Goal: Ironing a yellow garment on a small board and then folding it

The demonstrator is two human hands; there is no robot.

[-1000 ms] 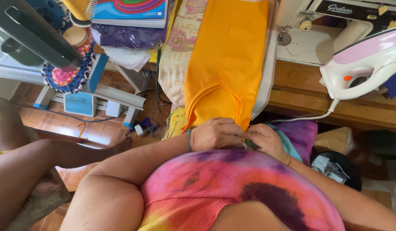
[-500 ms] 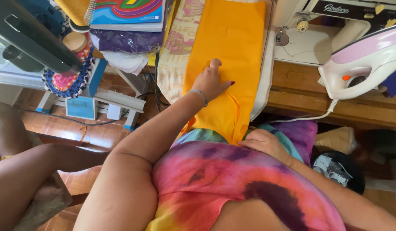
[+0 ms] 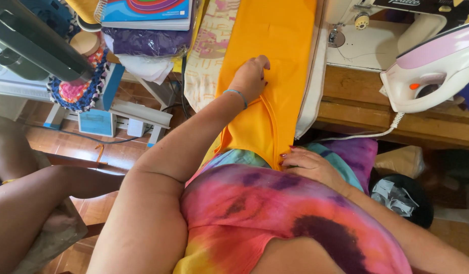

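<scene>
Your left hand (image 3: pixel 250 76) flat and open on the orange cloth (image 3: pixel 275 61), right hand (image 3: pixel 310 165) pinching its near edge.

The left arm stretches far forward, elbow nearly straight, a thin band around the wrist. The left hand (image 3: pixel 250 76) lies palm down, fingers curled lightly and pressed flat. The right arm bends close to the body; the right hand (image 3: pixel 309 165) rests near, fingers spread, tips pinching downward.
</scene>
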